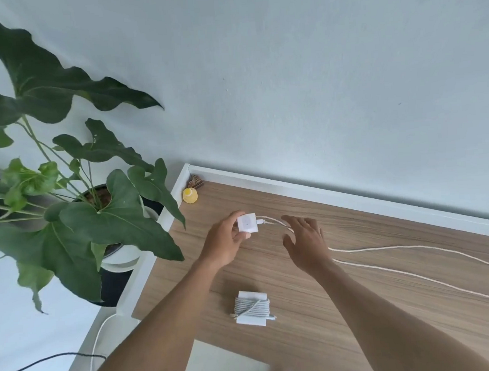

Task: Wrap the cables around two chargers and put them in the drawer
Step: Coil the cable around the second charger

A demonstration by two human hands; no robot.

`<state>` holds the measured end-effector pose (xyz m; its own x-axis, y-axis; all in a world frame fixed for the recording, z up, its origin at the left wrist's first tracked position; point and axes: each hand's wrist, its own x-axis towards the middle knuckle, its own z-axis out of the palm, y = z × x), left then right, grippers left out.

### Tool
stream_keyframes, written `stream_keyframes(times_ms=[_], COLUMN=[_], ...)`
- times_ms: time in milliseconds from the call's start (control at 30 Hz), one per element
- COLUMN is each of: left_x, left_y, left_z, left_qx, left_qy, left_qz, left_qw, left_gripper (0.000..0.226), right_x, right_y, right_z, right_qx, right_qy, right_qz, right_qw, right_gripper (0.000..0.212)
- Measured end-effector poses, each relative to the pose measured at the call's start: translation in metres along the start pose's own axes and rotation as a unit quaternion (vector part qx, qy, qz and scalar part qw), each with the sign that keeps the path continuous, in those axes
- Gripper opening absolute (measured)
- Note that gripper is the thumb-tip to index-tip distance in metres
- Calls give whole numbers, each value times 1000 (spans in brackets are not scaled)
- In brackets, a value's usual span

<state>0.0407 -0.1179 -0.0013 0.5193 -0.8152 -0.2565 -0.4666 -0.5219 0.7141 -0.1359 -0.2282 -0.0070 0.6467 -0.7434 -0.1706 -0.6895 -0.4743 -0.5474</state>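
Note:
My left hand (227, 241) grips a small white charger (247, 222) a little above the wooden desk (361, 307). Its white cable (415, 248) leaves the charger's right side, passes under my right hand and runs loose across the desk to the right edge of view. My right hand (306, 239) hovers with spread fingers over the cable just right of the charger; whether it touches the cable I cannot tell. A second white charger (252, 308) lies near the desk's front edge with its cable wound around it. No drawer shows clearly.
A large potted plant (72, 180) stands left of the desk, its leaves reaching over the desk's left edge. A small yellow object (190, 195) sits in the far left corner. A white raised rim (324, 191) borders the desk against the wall. Cords (95, 340) lie on the floor.

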Motion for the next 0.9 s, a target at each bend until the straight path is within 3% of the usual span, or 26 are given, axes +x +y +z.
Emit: stream_keyframes(times_ms=[100, 300, 533, 600, 700, 900], left_x=[1, -3, -27, -33, -46, -95], left_y=[37, 137, 259, 291, 341, 405], left_z=[-5, 7, 70, 86, 113, 138], left_qx=[-93, -275, -306, -333, -356, -432], left_qy=[-7, -76, -58, -75, -100, -191], left_qz=[1, 10, 34, 21, 15, 61], left_qw=[996, 959, 950, 940, 929, 879], left_gripper=[52, 38, 24, 8, 20, 16], right_x=[-5, -31, -96, -113, -146, -202], right_y=[-2, 16, 80, 99, 129, 174], right_z=[-22, -90, -176, -196, -227, -274], right_qx=[0, 158, 199, 230, 303, 355], right_qy=[-4, 24, 107, 125, 157, 178], right_qz=[27, 48, 74, 91, 127, 121], right_qw=[1000, 986, 971, 961, 931, 910], right_gripper=[24, 26, 25, 28, 31, 29])
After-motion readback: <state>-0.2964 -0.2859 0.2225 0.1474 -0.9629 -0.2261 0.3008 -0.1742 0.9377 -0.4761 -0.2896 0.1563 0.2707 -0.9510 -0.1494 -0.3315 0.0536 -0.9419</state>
